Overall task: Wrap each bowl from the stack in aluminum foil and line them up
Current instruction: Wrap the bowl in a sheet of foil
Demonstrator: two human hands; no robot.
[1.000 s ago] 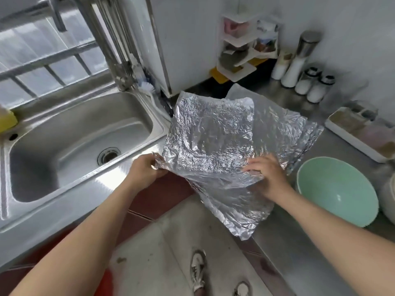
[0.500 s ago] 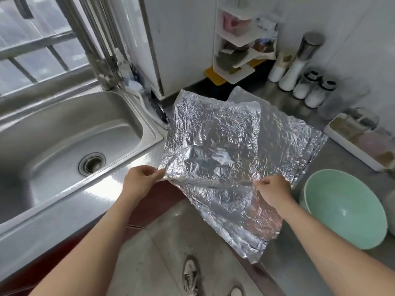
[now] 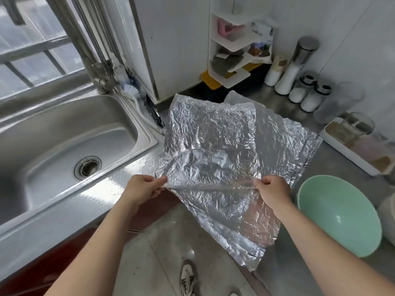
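Observation:
A crinkled top sheet of aluminum foil (image 3: 209, 137) is lifted at its near edge above a pile of more foil sheets (image 3: 239, 223) on the steel counter corner. My left hand (image 3: 142, 188) pinches the sheet's near left corner. My right hand (image 3: 271, 190) pinches its near right corner, and the edge is stretched taut between them. A pale green bowl (image 3: 339, 218) sits on the counter to the right of the foil, mouth up. Part of a white bowl (image 3: 389, 216) shows at the right frame edge.
A steel sink (image 3: 64, 150) lies to the left with a tap (image 3: 100, 82) behind it. Salt and spice shakers (image 3: 303, 90), a white corner shelf (image 3: 233, 50) and a white tray (image 3: 354, 150) stand along the back and right. The foil pile overhangs the counter edge above the floor.
Both hands have shifted to the top sheet's near corners and pulled its edge taut, lifting it off the pile. The view has swung slightly right.

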